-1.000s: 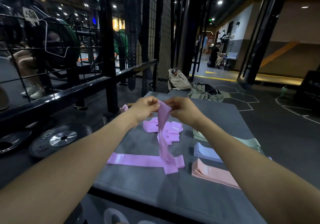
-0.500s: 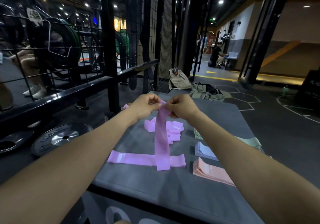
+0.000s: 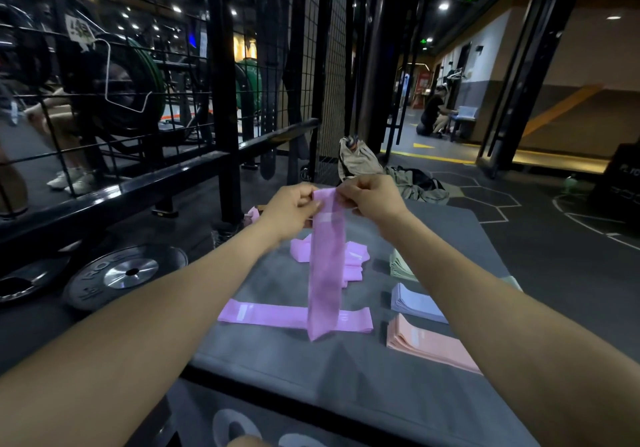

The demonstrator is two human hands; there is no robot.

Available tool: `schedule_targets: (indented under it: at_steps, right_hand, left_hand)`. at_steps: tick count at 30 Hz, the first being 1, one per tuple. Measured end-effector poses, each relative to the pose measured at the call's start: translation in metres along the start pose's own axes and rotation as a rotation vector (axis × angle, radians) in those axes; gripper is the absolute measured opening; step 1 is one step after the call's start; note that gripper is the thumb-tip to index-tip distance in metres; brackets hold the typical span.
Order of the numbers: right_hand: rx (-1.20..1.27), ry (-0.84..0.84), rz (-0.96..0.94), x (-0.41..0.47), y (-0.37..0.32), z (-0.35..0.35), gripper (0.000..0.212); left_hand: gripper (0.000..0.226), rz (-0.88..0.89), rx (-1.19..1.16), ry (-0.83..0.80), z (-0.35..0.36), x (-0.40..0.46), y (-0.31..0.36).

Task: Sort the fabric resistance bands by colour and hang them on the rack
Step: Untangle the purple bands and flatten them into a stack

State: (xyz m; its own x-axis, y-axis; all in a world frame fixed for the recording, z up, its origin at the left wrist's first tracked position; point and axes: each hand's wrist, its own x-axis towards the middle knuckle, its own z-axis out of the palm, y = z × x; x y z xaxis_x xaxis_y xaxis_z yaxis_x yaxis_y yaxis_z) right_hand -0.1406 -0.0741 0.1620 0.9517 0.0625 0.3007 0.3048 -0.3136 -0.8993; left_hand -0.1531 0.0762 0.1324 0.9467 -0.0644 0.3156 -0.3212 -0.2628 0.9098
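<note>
Purple band [image 3: 327,273] hangs frame centre, long axis vertical, tail on flat purple band [image 3: 270,313] lying crosswise on bench [image 3: 346,377]. Left hand [image 3: 294,209], right hand [image 3: 372,197] pinch top corners, equally near. Guess next: lay flat.

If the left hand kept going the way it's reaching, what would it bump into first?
Probably the right hand. The left hand points rightward across the top of the purple band both hold, and their fingers look nearly touching there, though depth is uncertain.
</note>
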Motion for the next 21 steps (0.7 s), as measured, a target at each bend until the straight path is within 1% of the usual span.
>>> schedule_targets:
  at_steps: [2, 3, 5, 7, 12, 15, 18, 19, 21]
  right_hand:
    - [-0.072, 0.004, -0.045, 0.001, 0.002, -0.002, 0.008]
    - [-0.099, -0.013, -0.063, 0.001, 0.002, -0.002, 0.007]
    - [-0.161, -0.051, -0.09, 0.001, 0.002, 0.001, 0.012]
    - [-0.186, -0.046, -0.117, 0.002, 0.003, 0.004, 0.011]
    - [-0.163, 0.003, -0.134, 0.005, 0.008, 0.008, 0.005]
    - [-0.114, 0.015, -0.115, 0.004, 0.009, 0.007, 0.007]
    - [-0.07, 0.0, -0.091, 0.002, 0.01, 0.006, 0.008]
    - [-0.049, -0.008, -0.077, 0.001, 0.011, 0.006, 0.009]
    - [0.006, -0.032, -0.058, -0.001, 0.012, 0.005, 0.018]
  left_hand:
    - [0.019, -0.001, -0.002, -0.007, -0.001, 0.0, 0.002]
    - [0.02, -0.002, -0.013, -0.019, -0.002, 0.0, 0.003]
    - [0.022, -0.006, -0.017, -0.043, -0.002, 0.0, 0.005]
    - [0.022, -0.014, -0.01, -0.057, -0.003, 0.0, 0.006]
    - [0.018, -0.035, -0.026, -0.078, -0.004, -0.003, 0.008]
    - [0.013, -0.029, 0.008, -0.069, -0.002, -0.003, 0.006]
    - [0.029, -0.018, 0.07, -0.018, -0.001, 0.0, 0.004]
    - [0.031, -0.011, 0.093, -0.008, -0.001, 0.001, 0.003]
    - [0.029, -0.009, 0.092, -0.002, 0.0, 0.0, 0.004]
